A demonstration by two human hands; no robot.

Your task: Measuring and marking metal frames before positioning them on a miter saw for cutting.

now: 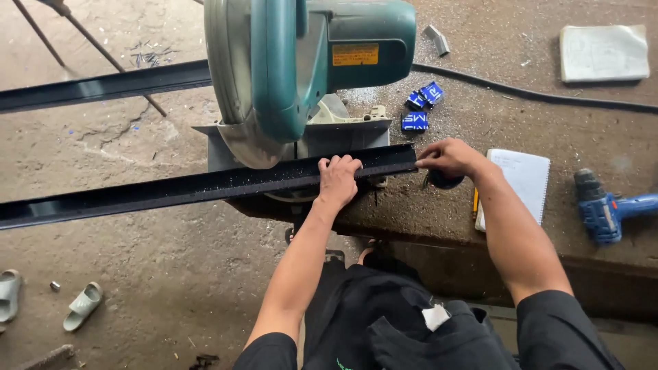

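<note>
A long black metal bar [171,192] lies across the base of a teal chop saw [301,62], running from the left edge to a cut end just right of the saw. My left hand [338,179] rests on top of the bar below the saw's blade guard [240,130], fingers curled over its far edge. My right hand [449,157] pinches the bar's right end with the fingertips and lies over a small dark round object, mostly hidden under the palm.
A notebook with a pencil [524,179], a blue cordless drill [606,209], a folded paper pad [603,53], small blue pieces [420,109] and a black cable [534,94] lie on the raised concrete ledge. A second black bar [103,85] lies behind. Sandals [82,306] sit lower left.
</note>
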